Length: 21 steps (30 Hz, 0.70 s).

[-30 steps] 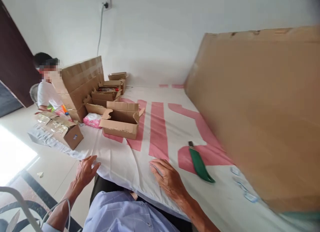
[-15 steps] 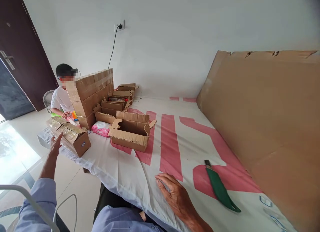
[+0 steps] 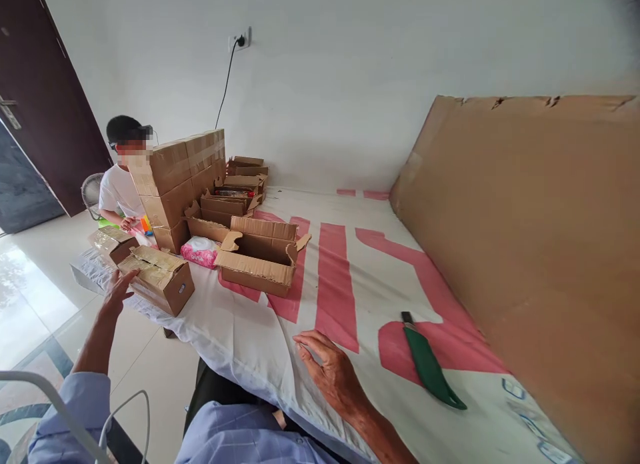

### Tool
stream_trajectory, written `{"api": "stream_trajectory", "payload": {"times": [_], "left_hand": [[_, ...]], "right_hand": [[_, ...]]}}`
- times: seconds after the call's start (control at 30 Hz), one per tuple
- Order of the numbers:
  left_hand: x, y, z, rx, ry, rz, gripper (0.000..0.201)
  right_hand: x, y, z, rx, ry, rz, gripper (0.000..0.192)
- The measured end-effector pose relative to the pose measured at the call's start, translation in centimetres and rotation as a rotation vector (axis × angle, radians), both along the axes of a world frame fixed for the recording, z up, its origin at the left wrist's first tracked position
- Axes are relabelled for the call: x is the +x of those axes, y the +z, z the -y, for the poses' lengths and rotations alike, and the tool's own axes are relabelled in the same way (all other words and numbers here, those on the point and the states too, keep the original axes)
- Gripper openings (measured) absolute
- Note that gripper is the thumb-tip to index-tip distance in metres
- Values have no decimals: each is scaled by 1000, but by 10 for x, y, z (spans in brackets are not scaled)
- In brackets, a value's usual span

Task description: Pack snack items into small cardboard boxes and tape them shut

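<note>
Moved: our left hand [image 3: 116,292] now touches the box [image 3: 161,285], fingers spread, lower left.
Right hand [image 3: 334,371]: loose, empty.
Risk: box overhangs; a push could tip it.

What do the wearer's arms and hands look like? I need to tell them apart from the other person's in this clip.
Both arms wear a light blue, long-sleeved shirt with a faint check. The left sleeve ends at the forearm, leaving the wrist and left hand bare. The right hand is bare too, with no glove, ring or watch visible. The hands are lean and veined.
</note>
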<state>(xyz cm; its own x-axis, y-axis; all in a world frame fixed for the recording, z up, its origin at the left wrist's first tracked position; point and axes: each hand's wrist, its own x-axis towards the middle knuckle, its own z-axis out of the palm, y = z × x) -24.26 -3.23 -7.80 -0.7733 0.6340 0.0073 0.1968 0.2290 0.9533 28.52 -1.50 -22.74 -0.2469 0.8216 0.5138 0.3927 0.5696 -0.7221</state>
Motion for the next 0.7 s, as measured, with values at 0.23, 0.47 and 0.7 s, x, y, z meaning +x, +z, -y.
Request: {"api": "stream_trajectory", "payload": {"times": [0.23, 0.47, 0.7], "left_hand": [[16, 14, -2, -30, -71, -81, 68], [90, -4, 17, -4, -289, -116, 79], [184, -15, 30, -30, -611, -131, 74]], "right_hand": [[-14, 33, 3, -138, 84, -51, 28], [-35, 62, 17, -418, 282, -94, 59], [-21, 82, 45, -513, 366, -272, 104]]}}
